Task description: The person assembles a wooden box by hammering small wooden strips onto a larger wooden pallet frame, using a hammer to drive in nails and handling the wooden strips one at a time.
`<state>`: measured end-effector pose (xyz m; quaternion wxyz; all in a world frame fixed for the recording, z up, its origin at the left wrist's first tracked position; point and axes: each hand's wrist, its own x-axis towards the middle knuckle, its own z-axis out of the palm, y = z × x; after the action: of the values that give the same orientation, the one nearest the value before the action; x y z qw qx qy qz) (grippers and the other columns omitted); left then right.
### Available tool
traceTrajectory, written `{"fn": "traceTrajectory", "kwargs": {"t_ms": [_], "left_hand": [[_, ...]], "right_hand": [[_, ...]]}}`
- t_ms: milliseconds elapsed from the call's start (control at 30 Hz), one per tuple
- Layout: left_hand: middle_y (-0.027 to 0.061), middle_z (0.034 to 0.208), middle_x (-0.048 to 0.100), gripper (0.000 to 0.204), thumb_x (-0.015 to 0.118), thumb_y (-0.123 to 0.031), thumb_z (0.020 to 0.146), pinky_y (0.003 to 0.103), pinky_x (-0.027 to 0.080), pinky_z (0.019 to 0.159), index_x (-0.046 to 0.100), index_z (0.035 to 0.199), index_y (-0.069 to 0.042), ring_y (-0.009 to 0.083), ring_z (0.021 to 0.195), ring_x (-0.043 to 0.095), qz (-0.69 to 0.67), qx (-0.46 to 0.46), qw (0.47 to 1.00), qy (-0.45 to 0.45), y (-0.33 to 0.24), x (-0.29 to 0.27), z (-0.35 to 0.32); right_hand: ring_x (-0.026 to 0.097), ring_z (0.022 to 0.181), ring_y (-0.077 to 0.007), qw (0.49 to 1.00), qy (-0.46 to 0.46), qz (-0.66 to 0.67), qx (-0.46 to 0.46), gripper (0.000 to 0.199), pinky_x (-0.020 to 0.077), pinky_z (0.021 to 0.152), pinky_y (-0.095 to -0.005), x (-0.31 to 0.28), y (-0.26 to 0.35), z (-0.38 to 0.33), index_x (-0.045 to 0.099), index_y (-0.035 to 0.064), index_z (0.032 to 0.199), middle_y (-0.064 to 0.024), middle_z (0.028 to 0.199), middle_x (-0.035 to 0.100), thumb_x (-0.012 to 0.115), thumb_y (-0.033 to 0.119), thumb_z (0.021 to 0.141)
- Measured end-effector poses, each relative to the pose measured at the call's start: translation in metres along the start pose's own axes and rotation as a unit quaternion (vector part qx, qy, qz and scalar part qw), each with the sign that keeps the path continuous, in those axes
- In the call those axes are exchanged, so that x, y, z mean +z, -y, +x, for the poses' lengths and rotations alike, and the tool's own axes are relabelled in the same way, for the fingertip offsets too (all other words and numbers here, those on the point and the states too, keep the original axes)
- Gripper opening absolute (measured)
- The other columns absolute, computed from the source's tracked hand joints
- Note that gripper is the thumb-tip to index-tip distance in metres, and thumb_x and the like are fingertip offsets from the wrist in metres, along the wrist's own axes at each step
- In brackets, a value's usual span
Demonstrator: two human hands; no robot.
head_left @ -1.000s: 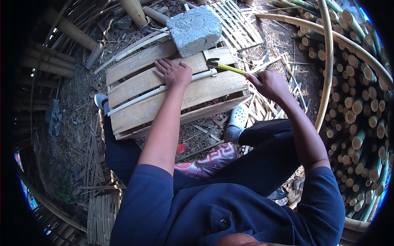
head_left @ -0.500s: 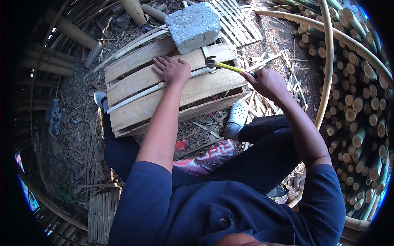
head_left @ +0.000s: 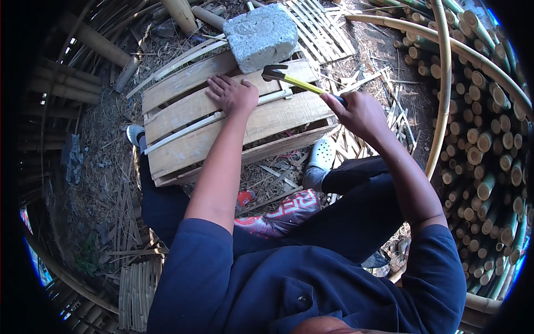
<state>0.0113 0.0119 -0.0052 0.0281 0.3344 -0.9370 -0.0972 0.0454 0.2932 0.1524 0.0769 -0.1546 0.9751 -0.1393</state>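
A wooden slatted crate [head_left: 183, 146] stands in front of me, its top made of planks with gaps between them. My left hand [head_left: 232, 97] lies flat on the middle plank, fingers spread. A thin pale wood strip [head_left: 189, 130] runs lengthwise along the crate's top, passing by my left wrist. My right hand [head_left: 359, 114] is wrapped round the handle of a claw hammer [head_left: 300, 83] with a yellow shaft and dark head. The hammer's head hangs above the crate's right part, near a short crosspiece. On the crate's far edge rests a rough grey stone block [head_left: 261, 36].
Cut bamboo poles [head_left: 481, 139] are stacked at the right, behind a bent bamboo pole [head_left: 445, 83]. A slatted bamboo panel [head_left: 325, 30] lies beyond the crate. Split strips and straw litter the ground. A red printed bag [head_left: 283, 214] lies between my legs.
The hammer's head has risen off the crate's top and shifted slightly left, with my right hand tilting along. My left hand stays where it was on the plank.
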Motion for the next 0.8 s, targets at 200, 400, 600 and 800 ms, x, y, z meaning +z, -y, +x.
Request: {"fn": "traceTrajectory", "kwargs": {"t_ms": [200, 400, 600, 800], "left_hand": [[0.0294, 0.169, 0.01, 0.082, 0.036, -0.039, 0.101, 0.051, 0.003, 0.128, 0.011, 0.158, 0.013, 0.0385, 0.159, 0.004, 0.026, -0.002, 1.0, 0.016, -0.002, -0.006, -0.007], [0.028, 0.169, 0.01, 0.083, 0.039, -0.039, 0.099, 0.054, -0.005, 0.126, 0.013, 0.158, 0.012, 0.0382, 0.159, 0.001, -0.004, 0.01, 1.0, -0.014, 0.001, 0.004, -0.002], [0.0294, 0.168, 0.011, 0.083, 0.04, -0.038, 0.098, 0.054, -0.005, 0.126, 0.013, 0.158, 0.013, 0.0386, 0.159, 0.002, 0.003, 0.005, 1.0, 0.003, 0.0, 0.002, -0.003], [0.0283, 0.169, 0.01, 0.083, 0.04, -0.039, 0.099, 0.054, -0.003, 0.126, 0.013, 0.158, 0.012, 0.0379, 0.159, 0.001, 0.005, 0.001, 1.0, -0.005, 0.003, 0.002, -0.004]], "right_hand": [[0.064, 0.056, -0.0378, 0.997, 0.0, -0.08, -0.015, 0.077, 0.0513, 0.059, -0.049, -0.003, 0.003, -0.006, 0.066, 0.0005, 0.061, -0.018, 0.054, 0.059, 0.053, 0.068, 0.097], [0.066, 0.057, -0.0386, 0.996, 0.035, -0.075, 0.028, 0.078, 0.0522, 0.06, -0.0503, 0.006, -0.005, -0.002, 0.067, 0.0007, 0.063, -0.0199, 0.056, 0.061, 0.051, 0.069, 0.097], [0.065, 0.056, -0.0397, 1.0, -0.023, -0.001, -0.001, 0.079, 0.0518, 0.056, -0.0488, 0.001, 0.004, -0.012, 0.068, -0.0002, 0.063, -0.0203, 0.055, 0.061, 0.051, 0.069, 0.097], [0.066, 0.058, -0.0385, 0.996, 0.036, -0.07, 0.044, 0.077, 0.0521, 0.06, -0.0495, 0.003, 0.001, -0.008, 0.069, 0.0012, 0.066, -0.0198, 0.057, 0.062, 0.051, 0.07, 0.097]]}}
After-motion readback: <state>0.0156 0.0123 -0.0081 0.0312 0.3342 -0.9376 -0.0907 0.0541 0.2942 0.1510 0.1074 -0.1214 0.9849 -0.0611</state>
